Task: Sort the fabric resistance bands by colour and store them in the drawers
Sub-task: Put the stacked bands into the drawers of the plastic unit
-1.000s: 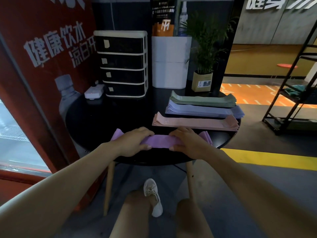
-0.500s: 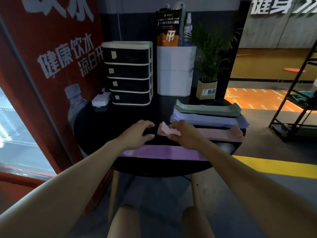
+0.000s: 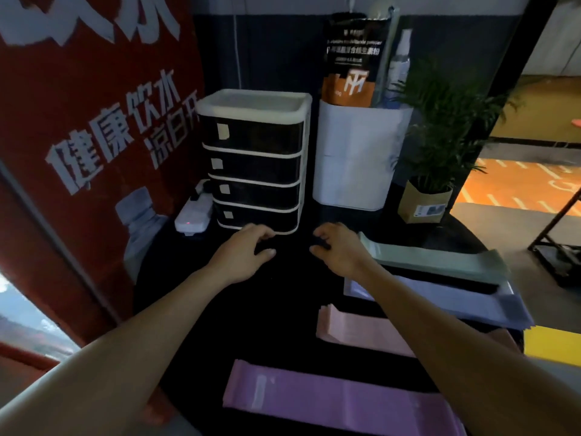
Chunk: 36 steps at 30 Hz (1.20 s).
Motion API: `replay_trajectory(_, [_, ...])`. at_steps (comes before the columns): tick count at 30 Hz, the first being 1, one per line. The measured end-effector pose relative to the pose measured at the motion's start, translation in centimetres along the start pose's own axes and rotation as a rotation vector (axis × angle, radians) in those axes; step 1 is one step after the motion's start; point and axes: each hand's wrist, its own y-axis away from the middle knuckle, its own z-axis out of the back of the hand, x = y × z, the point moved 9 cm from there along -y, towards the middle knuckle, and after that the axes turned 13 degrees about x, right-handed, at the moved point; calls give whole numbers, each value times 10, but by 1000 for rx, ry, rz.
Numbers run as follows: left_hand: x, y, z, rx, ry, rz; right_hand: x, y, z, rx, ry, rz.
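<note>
A black drawer unit [image 3: 254, 162] with a white frame stands at the back of the round black table [image 3: 283, 313], all its drawers closed. Four stacks of fabric bands lie on the table: purple [image 3: 330, 401] nearest me, then pink [image 3: 355, 330], lilac-blue [image 3: 471, 305] and green [image 3: 437, 258]. My left hand [image 3: 243, 251] hovers just in front of the bottom drawer, fingers loosely curled and holding nothing. My right hand [image 3: 338, 247] is level with it, to the right, beside the green stack's left end, also holding nothing.
A white power strip [image 3: 193, 214] lies left of the drawers. A white bin [image 3: 355, 162] holding a bag and bottles stands right of them, then a potted plant [image 3: 430, 196]. A red poster wall [image 3: 78, 136] lies to the left; a black rack [image 3: 556, 237] stands on the right.
Both hands let go of the purple bands near the table's front edge and reached forward to the foot of the drawer unit. My view moved closer to the table.
</note>
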Motion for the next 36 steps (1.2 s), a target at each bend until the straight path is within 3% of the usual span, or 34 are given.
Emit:
replay_trajectory(14, [19, -6, 156, 169, 127, 151, 87, -41, 81, 78, -146, -242])
replay_trajectory(26, [68, -57, 216, -58, 36, 278, 85, -91, 102, -76, -187, -384])
replay_trajectory(36, [82, -110, 215, -125, 106, 347, 72, -127, 107, -51, -98, -339])
